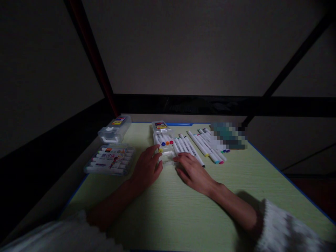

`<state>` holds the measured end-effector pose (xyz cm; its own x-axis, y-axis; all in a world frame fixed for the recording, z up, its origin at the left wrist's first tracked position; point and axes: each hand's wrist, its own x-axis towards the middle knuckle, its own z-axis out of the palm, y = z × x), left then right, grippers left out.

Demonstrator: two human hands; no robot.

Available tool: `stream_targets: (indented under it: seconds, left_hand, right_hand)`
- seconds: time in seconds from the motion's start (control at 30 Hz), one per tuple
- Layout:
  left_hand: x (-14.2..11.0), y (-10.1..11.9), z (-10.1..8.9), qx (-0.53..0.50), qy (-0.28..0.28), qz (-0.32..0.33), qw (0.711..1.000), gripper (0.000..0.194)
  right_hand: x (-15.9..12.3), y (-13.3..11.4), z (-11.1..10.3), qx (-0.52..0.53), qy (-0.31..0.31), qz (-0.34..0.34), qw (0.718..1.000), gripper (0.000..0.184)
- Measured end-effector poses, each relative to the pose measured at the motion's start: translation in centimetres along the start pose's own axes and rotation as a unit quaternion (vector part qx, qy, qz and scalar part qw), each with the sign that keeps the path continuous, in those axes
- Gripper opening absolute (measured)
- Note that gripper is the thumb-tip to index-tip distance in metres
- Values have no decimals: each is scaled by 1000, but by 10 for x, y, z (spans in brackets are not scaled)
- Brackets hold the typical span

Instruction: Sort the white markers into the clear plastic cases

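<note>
Left grip (147, 164): fingers apart, at left side of open case (168, 157), lying on tabletop (157, 217) between grips, with markers (162, 138) inside. Right grip (194, 171): fingers apart, at case's near right corner. Farther right: loose markers (198, 144), side by side.

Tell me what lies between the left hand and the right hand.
In the head view, the near end of a clear plastic case lies between the left hand and the right hand.
</note>
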<state>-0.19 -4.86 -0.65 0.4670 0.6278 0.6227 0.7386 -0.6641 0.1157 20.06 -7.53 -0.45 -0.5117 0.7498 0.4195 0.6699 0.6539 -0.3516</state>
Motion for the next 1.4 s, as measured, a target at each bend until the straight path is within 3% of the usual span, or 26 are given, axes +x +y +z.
stream_targets:
  seconds: [0.6,1.4]
  left_hand:
    - [2,-1,0,-17,-31,-33,999,20]
    - [3,-5,2,-15,-90,-21,996,27]
  right_hand:
    - [0,0,0,-11,-5,-10,1000,23]
    - [0,1,1,-19,-7,-9,1000,22]
